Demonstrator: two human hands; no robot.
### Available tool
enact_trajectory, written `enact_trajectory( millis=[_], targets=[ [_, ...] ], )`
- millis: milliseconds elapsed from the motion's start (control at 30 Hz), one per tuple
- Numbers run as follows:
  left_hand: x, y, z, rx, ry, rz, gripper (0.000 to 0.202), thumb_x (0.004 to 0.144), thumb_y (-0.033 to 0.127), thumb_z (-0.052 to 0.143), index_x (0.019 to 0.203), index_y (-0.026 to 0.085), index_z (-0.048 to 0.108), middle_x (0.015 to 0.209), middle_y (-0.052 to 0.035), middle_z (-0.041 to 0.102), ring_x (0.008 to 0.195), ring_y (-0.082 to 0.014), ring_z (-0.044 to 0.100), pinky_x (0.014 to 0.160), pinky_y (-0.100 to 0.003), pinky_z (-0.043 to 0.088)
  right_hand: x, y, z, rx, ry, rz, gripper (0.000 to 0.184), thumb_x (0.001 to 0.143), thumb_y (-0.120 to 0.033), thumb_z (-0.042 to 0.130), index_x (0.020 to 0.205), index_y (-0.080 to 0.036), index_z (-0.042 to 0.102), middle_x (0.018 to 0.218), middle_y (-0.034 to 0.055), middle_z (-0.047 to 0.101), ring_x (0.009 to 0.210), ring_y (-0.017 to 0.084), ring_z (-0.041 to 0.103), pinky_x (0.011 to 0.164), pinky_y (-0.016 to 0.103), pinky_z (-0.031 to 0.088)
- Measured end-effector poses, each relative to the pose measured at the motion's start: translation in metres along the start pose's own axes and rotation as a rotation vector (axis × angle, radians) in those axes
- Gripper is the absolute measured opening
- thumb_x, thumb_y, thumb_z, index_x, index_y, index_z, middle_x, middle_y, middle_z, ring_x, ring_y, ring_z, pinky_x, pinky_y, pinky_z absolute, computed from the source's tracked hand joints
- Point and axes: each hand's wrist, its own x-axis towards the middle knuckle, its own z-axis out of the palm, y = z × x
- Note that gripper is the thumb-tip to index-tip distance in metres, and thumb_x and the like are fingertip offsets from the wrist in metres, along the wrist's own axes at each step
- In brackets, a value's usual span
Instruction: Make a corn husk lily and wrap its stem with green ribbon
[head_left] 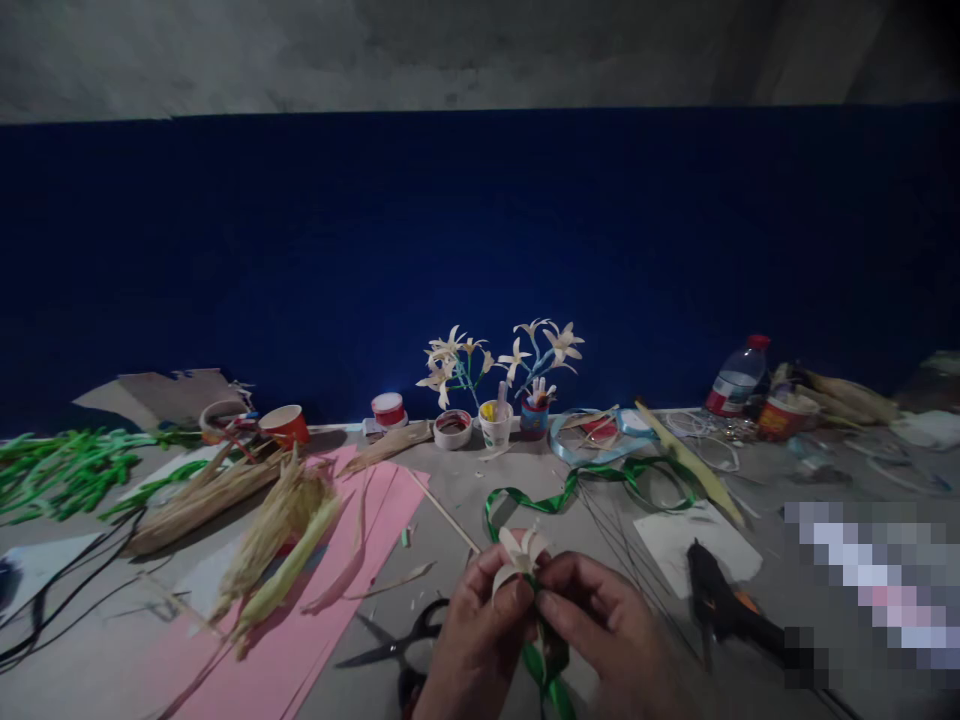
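Between my two hands is a pale, cream-petalled handmade flower (523, 550), low in the middle of the head view. My left hand (480, 625) is closed, its thumb and fingers pinching the flower's base. Pressed against the same spot from the right, my right hand (596, 610) pinches a green ribbon (553, 690) where it meets the base. That ribbon hangs down below my hands. Just left of my left hand lie black-handled scissors (397, 645). A curling green satin ribbon (592, 475) stretches across the table beyond my fingers.
Corn husks (274, 530) lie over pink paper (337, 590) on the left. Finished flower stems (469, 370) stand in cups at the back. A black glue gun (731, 600) rests on the right, near white paper (697, 540). A bottle (739, 378) stands farther back.
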Motion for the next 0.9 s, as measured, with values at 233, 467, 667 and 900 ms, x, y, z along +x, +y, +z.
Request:
enact_trajectory(
  millis=[233,467,667,900],
  targets=[
    [-0.002,0.000,0.000,0.140,0.124,0.094,0.026,0.062,0.031,0.083,0.081,0.017,0.072,0.080,-0.0030,0.068,0.077,-0.0158,0.058,0.072,-0.022,0.044,-0.003,0.007,0.000,-0.360,0.122,-0.259,0.019,0.077,-0.034,0.067,0.067,-0.019,0.062,0.065,0.0015,0.063,0.062,0.016,0.059,0.058,0.024,0.047],
    [-0.004,0.000,0.003,0.152,0.161,0.111,0.027,0.060,0.030,0.084,0.081,0.018,0.073,0.089,-0.0057,0.071,0.090,-0.0208,0.061,0.082,-0.027,0.043,-0.006,0.012,-0.004,-0.696,0.207,-0.502,0.003,0.078,-0.022,0.063,0.076,-0.021,0.064,0.071,0.0021,0.069,0.064,0.017,0.064,0.062,0.023,0.049],
    [-0.001,-0.001,-0.004,0.053,0.004,0.041,0.033,0.063,0.028,0.083,0.092,0.016,0.073,0.081,-0.0041,0.067,0.070,-0.0126,0.056,0.065,-0.021,0.042,-0.005,0.007,-0.005,-0.375,0.062,-0.245,0.020,0.081,-0.036,0.062,0.071,-0.018,0.062,0.064,-0.0003,0.060,0.060,0.014,0.055,0.055,0.022,0.044],
    [0.003,0.003,-0.004,-0.004,-0.078,0.015,0.034,0.064,0.028,0.083,0.093,0.016,0.073,0.080,-0.0030,0.063,0.070,-0.0125,0.053,0.064,-0.021,0.041,-0.004,0.002,-0.001,-0.186,0.034,-0.116,0.029,0.075,-0.044,0.070,0.069,-0.016,0.064,0.063,-0.0009,0.057,0.061,0.013,0.050,0.056,0.021,0.040]
  ],
)
